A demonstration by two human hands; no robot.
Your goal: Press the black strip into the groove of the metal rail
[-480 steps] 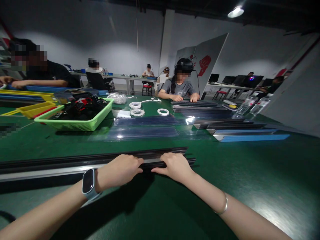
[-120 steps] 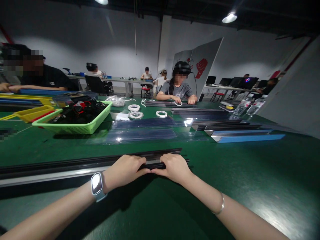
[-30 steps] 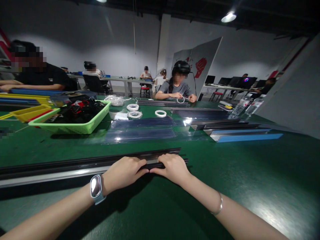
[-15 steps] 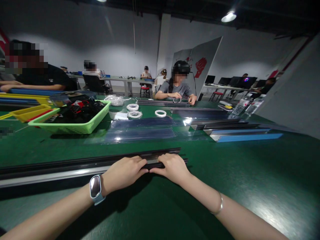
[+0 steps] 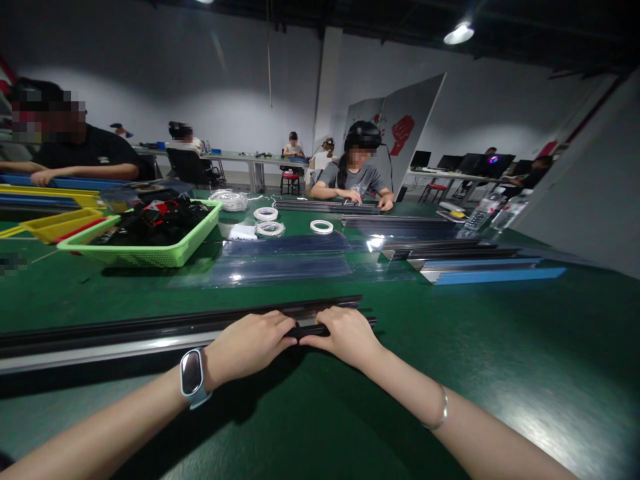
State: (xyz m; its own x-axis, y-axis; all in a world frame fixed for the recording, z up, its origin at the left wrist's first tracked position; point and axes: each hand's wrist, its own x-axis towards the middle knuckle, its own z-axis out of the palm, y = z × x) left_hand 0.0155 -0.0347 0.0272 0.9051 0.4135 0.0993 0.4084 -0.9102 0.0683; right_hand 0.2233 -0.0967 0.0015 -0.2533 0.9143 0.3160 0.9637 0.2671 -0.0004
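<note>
Long black and silver rails lie side by side across the green table in front of me. My left hand, with a smartwatch on its wrist, is curled over the rails near their right end, fingers pressed on a black rail. My right hand, a thin bracelet on its wrist, is curled over the same rail just to the right, thumb nearly touching the left thumb. What lies under the fingertips is hidden.
A green basket of black and red parts stands at the back left beside yellow trays. Clear sleeves, white tape rolls and stacked rails lie beyond. A person sits opposite, another far left.
My hands have stayed on the rail, the left drawn closer to the right since the earliest frame. The person opposite has lowered a white ring to the table.
</note>
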